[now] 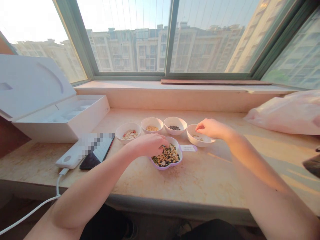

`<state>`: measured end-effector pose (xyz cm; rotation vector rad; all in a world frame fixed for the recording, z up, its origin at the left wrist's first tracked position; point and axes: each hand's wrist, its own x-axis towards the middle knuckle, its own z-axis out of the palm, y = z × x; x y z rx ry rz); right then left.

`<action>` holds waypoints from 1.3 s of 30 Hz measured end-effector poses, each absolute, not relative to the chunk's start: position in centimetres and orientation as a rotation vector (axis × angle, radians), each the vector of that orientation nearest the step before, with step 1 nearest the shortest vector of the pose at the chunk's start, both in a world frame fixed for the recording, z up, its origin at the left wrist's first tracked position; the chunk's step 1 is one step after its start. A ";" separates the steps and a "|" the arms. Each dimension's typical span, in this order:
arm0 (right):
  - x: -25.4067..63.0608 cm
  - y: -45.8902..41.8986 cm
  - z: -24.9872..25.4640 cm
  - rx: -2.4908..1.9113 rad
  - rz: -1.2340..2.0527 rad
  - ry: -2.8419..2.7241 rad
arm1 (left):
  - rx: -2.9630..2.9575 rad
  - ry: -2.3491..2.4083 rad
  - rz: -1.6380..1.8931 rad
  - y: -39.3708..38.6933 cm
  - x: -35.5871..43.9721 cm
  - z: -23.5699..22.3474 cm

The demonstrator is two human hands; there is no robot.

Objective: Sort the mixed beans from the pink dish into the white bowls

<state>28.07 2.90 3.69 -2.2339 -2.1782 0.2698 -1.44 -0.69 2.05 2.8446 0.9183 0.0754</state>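
My left hand [153, 144] reaches into a purple-rimmed bowl [163, 167] of mixed beans and seeds [168, 155]. Its fingers are bent together at the surface of the mix, and what they pinch, if anything, is too small to name. Over the rightmost white bowl [203, 143] is my right hand [210, 128], fingertips pressed together just inside the rim. A few pale pieces [198, 137] lie in that bowl. Behind the purple bowl stand three more white bowls: one with flat pale seeds [130, 134], one with yellow beans [152, 128], one with dark seeds [174, 128].
An open white box [87, 115] stands at the left. Before it lie a white power bank [71, 156] with a cable [58, 185] and a dark phone [96, 156]. A small label [188, 148] adjoins the purple bowl. A pale plastic bag [287, 111] rests far right.
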 end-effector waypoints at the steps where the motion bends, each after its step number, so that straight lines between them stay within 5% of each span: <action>1: 28.1 2.9 3.7 -2.247 0.302 -2.188 | 2.848 0.882 0.062 -0.7 -1.3 2.0; 39: 28.4 4.0 2.3 -2.325 0.407 -2.308 | 2.901 0.735 0.233 -0.4 -0.2 0.9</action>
